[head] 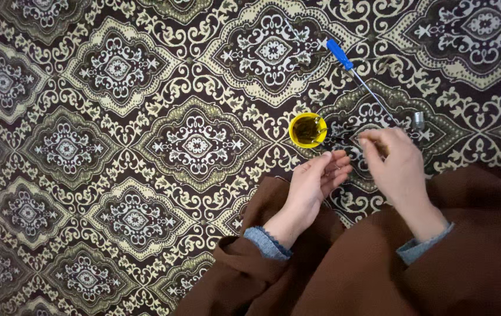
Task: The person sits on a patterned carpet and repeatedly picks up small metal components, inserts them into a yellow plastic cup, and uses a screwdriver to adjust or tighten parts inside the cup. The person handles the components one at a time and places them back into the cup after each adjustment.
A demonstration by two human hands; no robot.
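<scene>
Left hand (315,178) lay open, palm up, empty, just beside the yellow cup (308,129) on the carpet (115,146). Right hand (397,161) pinched something tiny; can't tell what. Screwdriver (358,79) lay beyond. Best kept low over the palm, in case of drops.

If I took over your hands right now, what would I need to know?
Left hand: palm up and open, empty as far as shows, just below the yellow cup.
Right hand: fingers pinched together on something too small to make out.
The yellow cup stands on the patterned carpet with small metal bits inside.
The blue-handled screwdriver lies beyond the hands, a small metal piece near its tip.
Done or left: cannot tell.
</scene>
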